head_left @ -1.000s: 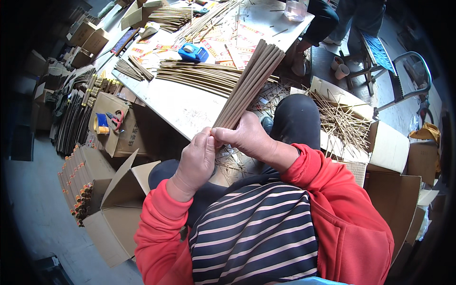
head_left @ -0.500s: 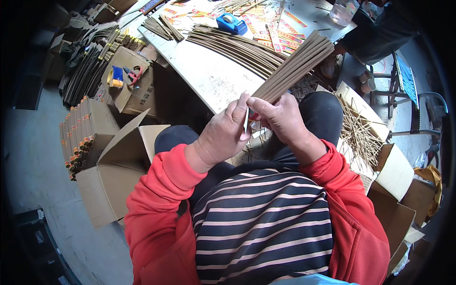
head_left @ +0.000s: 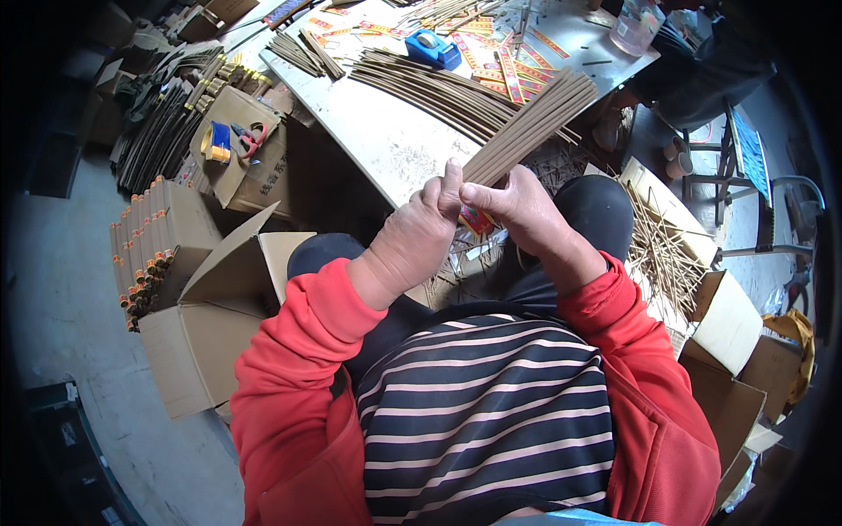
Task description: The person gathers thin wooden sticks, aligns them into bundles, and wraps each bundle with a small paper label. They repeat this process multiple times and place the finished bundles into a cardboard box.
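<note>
Between my hands is a bundle of brown incense sticks, slanting up and to the right over the table's near corner. My left hand is closed round its lower end, one finger pointing up along it. My right hand grips the same end from the other side, thumb pressed across toward the left fingers. Beneath the right thumb a red and yellow paper label shows against the bundle; the hands cover the rest of it.
On the white table lie loose incense sticks, a blue tape dispenser and scattered paper labels. Open cardboard boxes stand at left, near labelled bundles. Loose sticks fill a box at right.
The bundle's top end has dipped slightly and moved left. The label's white edge at my left fingers has gone from sight, and its red and yellow face now shows below the right thumb.
</note>
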The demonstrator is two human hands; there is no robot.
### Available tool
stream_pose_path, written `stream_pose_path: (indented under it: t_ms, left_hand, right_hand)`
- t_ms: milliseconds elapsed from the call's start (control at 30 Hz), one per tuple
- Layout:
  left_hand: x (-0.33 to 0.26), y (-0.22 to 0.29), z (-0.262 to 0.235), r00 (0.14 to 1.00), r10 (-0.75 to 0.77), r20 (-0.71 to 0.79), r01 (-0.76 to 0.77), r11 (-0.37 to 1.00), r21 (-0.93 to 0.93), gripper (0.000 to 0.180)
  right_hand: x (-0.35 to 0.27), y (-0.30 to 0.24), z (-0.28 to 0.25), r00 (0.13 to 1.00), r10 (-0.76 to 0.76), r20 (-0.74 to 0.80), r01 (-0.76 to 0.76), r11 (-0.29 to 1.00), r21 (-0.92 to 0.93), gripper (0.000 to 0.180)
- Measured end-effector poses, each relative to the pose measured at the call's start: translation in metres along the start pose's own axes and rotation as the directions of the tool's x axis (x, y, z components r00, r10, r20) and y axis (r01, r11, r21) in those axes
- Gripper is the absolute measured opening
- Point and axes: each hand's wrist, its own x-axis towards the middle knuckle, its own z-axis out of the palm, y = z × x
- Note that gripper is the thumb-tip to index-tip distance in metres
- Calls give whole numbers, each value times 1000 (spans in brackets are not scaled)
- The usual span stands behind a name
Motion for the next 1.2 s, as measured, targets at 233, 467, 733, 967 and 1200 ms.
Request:
stream_pose_path:
  t_ms: [233, 467, 733, 967, 1200]
  left_hand:
    - [2, 1, -9, 995, -63, -83, 47, 981, -186, 74]
    - [5, -1, -19, 986, -166, -16, 139, 871, -471, 67]
    - [11, 4, -38, 959, -240, 151, 242, 412, -878, 62]
    - [14, 2, -56, 960, -156, 232, 255, 145, -956, 56]
    - [12, 2, -52, 932, -305, 197, 194, -39, -980, 52]
  right_hand:
    - [4, -18, -6, 987, 101, 125, -92, 993, -76, 27]
    - [5, -25, -6, 982, 10, 191, 9, 995, -99, 30]
    - [11, -40, -8, 959, -74, 274, 104, 990, -98, 35]
    - [16, -42, -3, 898, -294, 327, 300, 953, 32, 31]
    - [23, -55, 5, 878, -282, 386, 304, 953, 4, 29]
